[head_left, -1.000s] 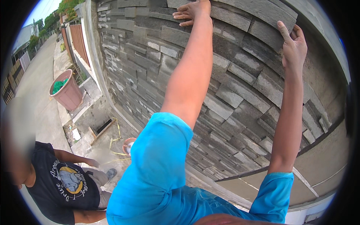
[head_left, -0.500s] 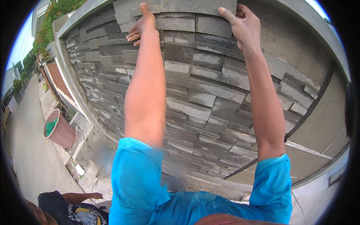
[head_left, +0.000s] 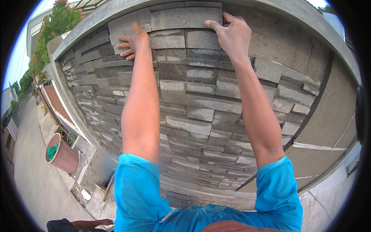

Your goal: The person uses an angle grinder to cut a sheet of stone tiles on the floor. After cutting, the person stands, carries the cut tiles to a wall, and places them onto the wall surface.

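Dozens of grey stone pieces, set in uneven, stepped courses, make up the wall (head_left: 201, 83) filling most of your view, its edges bowed by the lens. To your left, a pale concrete road (head_left: 33, 170) runs off into the distance. At the upper right, beside the stonework, you have a patch of bare render (head_left: 286, 36), and a flat concrete border (head_left: 94, 25) frames the wall along the top. A leafy tree (head_left: 54, 34) with reddish tips rises beyond the left corner, above a reddish-brown gate (head_left: 58, 101). Low on your left, part of another person (head_left: 73, 225) in dark clothing shows at the rim.

On the ground near the road stands a brownish-pink bin (head_left: 67, 160), tilted in this view, with crumpled green material (head_left: 53, 151) inside; you cannot tell what that is.

Up in the top course, just under the border, lies the long grey slab (head_left: 181, 18). Your right hand (head_left: 236, 36) grips its right end, thumb on the front face, other fingers curled around the edge. Your left hand (head_left: 138, 41) has its fingers spread, holding nothing, over the paler stones just left of the slab, its thumb blurred
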{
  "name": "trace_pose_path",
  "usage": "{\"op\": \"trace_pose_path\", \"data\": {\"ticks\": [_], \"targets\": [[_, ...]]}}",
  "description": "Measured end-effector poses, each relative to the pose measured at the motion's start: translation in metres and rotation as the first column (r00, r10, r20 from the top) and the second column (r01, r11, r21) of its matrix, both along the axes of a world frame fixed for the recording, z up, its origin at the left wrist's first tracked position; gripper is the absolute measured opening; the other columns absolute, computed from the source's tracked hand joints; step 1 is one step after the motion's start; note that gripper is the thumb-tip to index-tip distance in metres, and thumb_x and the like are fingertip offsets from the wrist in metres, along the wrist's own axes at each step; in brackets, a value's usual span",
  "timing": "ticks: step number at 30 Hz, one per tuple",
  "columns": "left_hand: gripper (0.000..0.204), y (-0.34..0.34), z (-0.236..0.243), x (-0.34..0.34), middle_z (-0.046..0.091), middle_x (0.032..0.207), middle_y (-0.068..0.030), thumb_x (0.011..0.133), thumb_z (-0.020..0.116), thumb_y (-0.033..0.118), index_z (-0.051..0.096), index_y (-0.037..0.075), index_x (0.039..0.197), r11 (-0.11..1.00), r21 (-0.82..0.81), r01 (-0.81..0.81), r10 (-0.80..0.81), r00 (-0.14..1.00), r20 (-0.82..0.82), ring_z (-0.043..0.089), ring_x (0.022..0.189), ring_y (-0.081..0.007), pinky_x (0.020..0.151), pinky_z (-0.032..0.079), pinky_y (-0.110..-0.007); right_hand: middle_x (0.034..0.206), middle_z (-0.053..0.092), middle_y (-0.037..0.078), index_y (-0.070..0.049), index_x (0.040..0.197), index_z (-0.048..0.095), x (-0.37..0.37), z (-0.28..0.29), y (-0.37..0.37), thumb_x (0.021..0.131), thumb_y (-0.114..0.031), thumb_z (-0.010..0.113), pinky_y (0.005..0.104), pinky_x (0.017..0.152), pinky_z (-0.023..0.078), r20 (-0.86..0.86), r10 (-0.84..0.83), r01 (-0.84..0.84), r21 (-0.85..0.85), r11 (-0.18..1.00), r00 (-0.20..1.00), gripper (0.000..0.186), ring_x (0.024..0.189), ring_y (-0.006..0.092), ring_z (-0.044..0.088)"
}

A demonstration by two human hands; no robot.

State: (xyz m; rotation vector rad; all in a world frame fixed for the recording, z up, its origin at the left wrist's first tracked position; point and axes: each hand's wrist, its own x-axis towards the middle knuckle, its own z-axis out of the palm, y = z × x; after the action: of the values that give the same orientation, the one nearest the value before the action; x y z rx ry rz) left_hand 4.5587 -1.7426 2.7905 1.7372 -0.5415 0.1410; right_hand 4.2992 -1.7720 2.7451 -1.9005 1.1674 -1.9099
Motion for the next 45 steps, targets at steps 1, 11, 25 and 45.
{"op": "trace_pose_path", "data": {"ticks": [1, 11, 25, 45], "targets": [[0.099, 0.000, -0.001, 0.001, -0.013, 0.171, -0.0228, 0.100, 0.030, 0.073, -0.008, 0.008, 0.165, 1.000, 0.002, 0.002, -0.002, 1.000, -0.002, -0.012, 0.154, -0.0526, 0.124, -0.002, -0.065, 0.118, 0.070, 0.021, 0.003, 0.127, 0.070, 0.001, 0.000, 0.002, 0.078, -0.045, 0.087, 0.0433, 0.092, 0.057, 0.005, -0.008, 0.008, 0.000, 1.000, 1.000, 0.070, 0.106, 0.0313, 0.069], [0.101, -0.011, 0.002, 0.007, -0.016, 0.171, -0.0198, 0.099, 0.031, 0.073, -0.009, 0.008, 0.165, 1.000, -0.026, -0.007, 0.007, 1.000, -0.006, -0.015, 0.154, -0.0517, 0.124, -0.003, -0.065, 0.090, 0.074, 0.016, 0.002, 0.120, 0.075, 0.001, 0.003, -0.020, 0.077, -0.052, 0.086, 0.0395, 0.085, 0.056, -0.050, -0.100, 0.092, -0.144, 0.985, 0.994, 0.070, 0.086, 0.0265, 0.071], [0.109, -0.026, -0.005, 0.022, -0.018, 0.171, -0.0197, 0.096, 0.036, 0.077, -0.010, 0.005, 0.164, 1.000, -0.010, -0.010, 0.010, 0.998, -0.054, -0.017, 0.153, -0.0535, 0.122, -0.002, -0.066, 0.102, 0.072, 0.020, 0.001, 0.133, 0.066, -0.011, -0.011, -0.029, 0.091, -0.040, 0.075, 0.0444, 0.082, 0.058, -0.259, -0.084, 0.011, -0.269, 0.963, 0.962, 0.060, 0.093, 0.0325, 0.072], [0.114, -0.041, -0.006, 0.031, -0.015, 0.172, -0.0195, 0.094, 0.036, 0.080, -0.012, 0.003, 0.163, 0.997, 0.021, -0.077, 0.078, 0.996, -0.032, -0.014, 0.154, -0.0534, 0.123, -0.003, -0.065, 0.100, 0.074, 0.016, -0.007, 0.126, 0.066, -0.012, 0.036, 0.022, 0.090, -0.020, 0.064, 0.0439, 0.077, 0.059, -0.709, -0.129, 0.078, -0.103, 0.992, 0.693, 0.038, 0.089, 0.0308, 0.074]]}}
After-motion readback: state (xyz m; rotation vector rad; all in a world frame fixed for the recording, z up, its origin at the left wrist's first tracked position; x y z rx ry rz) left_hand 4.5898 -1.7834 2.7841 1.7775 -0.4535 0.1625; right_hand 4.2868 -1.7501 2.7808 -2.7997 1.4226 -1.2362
